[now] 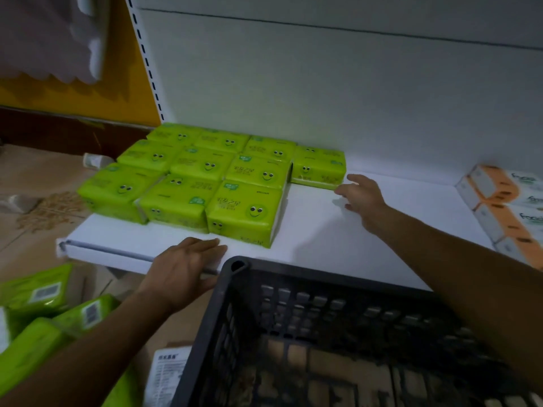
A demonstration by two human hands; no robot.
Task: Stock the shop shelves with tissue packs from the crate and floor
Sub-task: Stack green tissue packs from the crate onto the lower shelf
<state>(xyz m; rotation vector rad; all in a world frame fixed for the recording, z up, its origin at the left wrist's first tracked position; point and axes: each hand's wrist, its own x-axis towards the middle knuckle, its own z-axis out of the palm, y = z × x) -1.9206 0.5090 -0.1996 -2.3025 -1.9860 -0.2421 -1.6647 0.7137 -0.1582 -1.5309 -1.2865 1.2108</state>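
Careful: right hand (360,198) spread just beside the centre-frame pack (318,165), left hand (182,268) flat on the shelf (308,230) edge; one nudge could skew it.

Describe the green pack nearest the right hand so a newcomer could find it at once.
On the white shelf, green tissue packs form a three-by-three block at the left end. The lone pack sits just right of that block's rear corner, by the open right hand. It alone lies outside the block, with bare shelf in front.
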